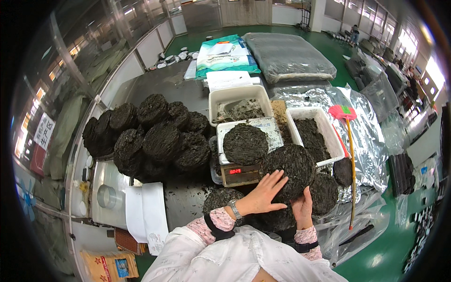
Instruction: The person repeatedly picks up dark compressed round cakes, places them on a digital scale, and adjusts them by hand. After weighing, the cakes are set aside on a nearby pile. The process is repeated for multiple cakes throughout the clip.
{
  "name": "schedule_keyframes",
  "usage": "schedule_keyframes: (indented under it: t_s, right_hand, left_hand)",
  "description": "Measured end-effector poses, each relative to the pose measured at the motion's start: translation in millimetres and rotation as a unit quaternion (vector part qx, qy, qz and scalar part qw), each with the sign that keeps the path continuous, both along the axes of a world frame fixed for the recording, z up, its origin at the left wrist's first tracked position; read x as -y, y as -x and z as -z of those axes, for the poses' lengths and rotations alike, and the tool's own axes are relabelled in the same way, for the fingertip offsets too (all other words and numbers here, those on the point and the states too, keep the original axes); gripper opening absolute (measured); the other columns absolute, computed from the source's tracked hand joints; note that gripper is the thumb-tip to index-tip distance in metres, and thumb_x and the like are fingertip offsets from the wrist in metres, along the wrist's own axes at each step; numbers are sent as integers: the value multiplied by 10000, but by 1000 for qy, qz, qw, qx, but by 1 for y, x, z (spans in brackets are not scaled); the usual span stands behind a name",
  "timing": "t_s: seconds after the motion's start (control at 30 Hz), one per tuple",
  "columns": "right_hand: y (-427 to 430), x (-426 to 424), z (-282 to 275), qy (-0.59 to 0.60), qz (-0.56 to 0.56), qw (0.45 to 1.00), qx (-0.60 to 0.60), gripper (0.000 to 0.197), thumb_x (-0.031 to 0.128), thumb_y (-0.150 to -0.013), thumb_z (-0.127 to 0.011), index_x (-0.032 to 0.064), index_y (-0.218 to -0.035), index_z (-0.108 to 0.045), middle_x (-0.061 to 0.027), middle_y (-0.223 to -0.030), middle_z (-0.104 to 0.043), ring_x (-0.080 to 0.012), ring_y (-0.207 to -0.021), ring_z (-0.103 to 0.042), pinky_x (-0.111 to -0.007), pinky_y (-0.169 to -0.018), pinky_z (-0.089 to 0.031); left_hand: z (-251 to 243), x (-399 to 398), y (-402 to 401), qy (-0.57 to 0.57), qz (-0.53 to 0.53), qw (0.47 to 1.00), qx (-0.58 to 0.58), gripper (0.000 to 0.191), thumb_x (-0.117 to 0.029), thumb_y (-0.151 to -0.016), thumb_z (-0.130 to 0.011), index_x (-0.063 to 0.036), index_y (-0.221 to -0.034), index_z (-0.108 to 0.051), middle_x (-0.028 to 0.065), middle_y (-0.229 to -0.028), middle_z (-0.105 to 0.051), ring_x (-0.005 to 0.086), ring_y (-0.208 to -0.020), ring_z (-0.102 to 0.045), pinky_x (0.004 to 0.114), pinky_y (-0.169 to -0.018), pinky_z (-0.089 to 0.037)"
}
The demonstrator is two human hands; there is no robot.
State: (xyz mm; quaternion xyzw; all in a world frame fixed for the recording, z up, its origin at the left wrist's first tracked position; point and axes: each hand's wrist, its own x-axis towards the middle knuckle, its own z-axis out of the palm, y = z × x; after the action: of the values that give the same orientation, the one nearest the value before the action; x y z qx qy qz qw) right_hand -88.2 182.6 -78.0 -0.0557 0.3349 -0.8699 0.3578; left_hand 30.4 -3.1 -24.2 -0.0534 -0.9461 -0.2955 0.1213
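Observation:
A thick round cake of dark dried seaweed (pixel 290 165) is tilted up in front of me. My left hand (pixel 269 194) lies flat against its lower left face, thumb spread away from the fingers. At the lower right edge, my right hand (pixel 303 209) holds the cake, thumb up and fingers partly hidden. Another seaweed cake (pixel 245 144) rests on the white plate (pixel 275 135) of a weighing scale (pixel 243 179), whose red display is lit. More cakes lie close by my arms, one (pixel 222 199) beyond my left wrist and one (pixel 324 194) right of my right hand.
Several seaweed cakes (pixel 162 141) are piled at the left. Beyond the scale, a white tub (pixel 239 92) holds a scoop and crumbs; another tub (pixel 313 135) holds seaweed pieces. A yellow-handled pink brush (pixel 349 158) lies on foil at the right. White papers (pixel 144 208) lie near left.

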Motion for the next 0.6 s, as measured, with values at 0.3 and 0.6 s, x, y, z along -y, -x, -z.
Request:
schedule_keyframes:
  t_s: [0.3, 0.6]
  right_hand:
    - [-15, 2, -4, -4, -27, 1000, -14, 537, 374, -1044, -610, 33, -1448, -518, -114, -1480, -553, -270, -1347, -534, -483, -1168, -395]
    - [-29, 2, -8, -8, -32, 999, -18, 523, 359, -1037, -626, 57, -1452, -524, -98, -1484, -551, -269, -1359, -520, -489, -1174, -384]
  left_hand:
    - [15, 5, -14, -58, -9, 998, -36, 840, -397, -919, -752, 3, -1551, -370, 262, -1624, -314, 427, -1498, -324, 487, -1224, -321]
    - [10, 15, -31, -109, -4, 994, -7, 836, -406, -897, -773, -34, -1550, -406, 202, -1643, -325, 390, -1504, -328, 482, -1224, -324]
